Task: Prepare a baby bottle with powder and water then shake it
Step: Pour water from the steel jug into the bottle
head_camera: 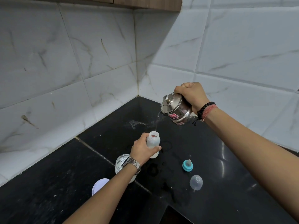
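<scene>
My left hand [142, 149] grips an open, translucent baby bottle [153, 143] standing upright on the black counter [210, 151]; it looks whitish inside. Above and to the right, my right hand [191, 94] holds a steel kettle [175, 109] tilted to the left. A thin stream of water [157, 122] falls from its spout into the bottle's mouth. The teal ring with the teat [187, 165] and the clear dome cap [196, 182] lie on the counter to the right of the bottle.
A glass jar of white powder [121, 164] stands behind my left wrist, its white lid [98, 185] lying nearby. Spilled water [135, 123] wets the counter near the tiled corner walls [137, 70]. A counter edge drops away at the bottom.
</scene>
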